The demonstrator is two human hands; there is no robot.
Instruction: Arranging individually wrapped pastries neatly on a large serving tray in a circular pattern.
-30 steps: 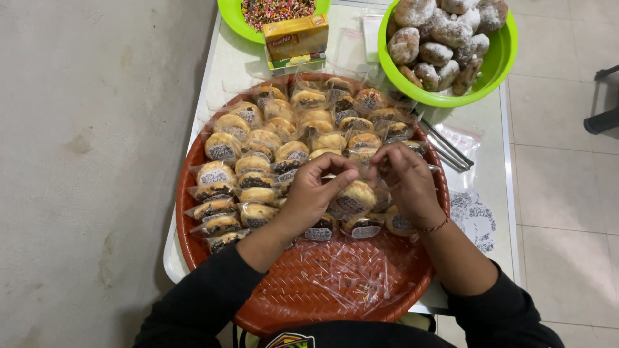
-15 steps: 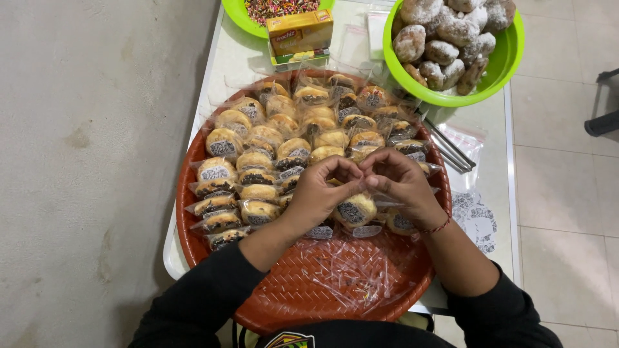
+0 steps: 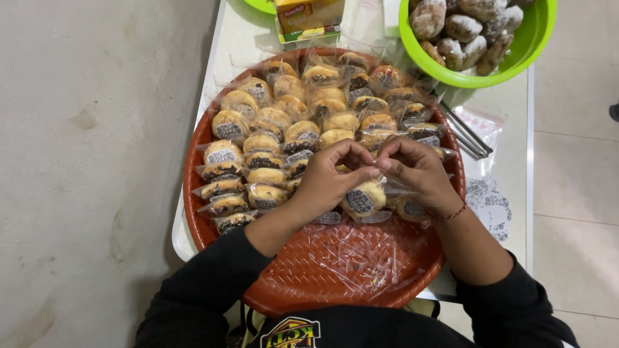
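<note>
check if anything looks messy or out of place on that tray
Mostly tidy: the wrapped pastries lie in rows. The odd bit is a loose pile of clear plastic strips strewn on the bare front of the woven red tray, below both hands.

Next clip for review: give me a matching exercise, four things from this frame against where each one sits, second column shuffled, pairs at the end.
Things:
1. wrapped pastry
2. green bowl
3. yellow carton
4. metal tongs

Places:
A. on the table right of the woven red tray
B. top right, full of sugar-dusted buns
C. between the left hand and right hand
D. beyond the tray's far rim

Pairs: 1-C, 2-B, 3-D, 4-A
</note>
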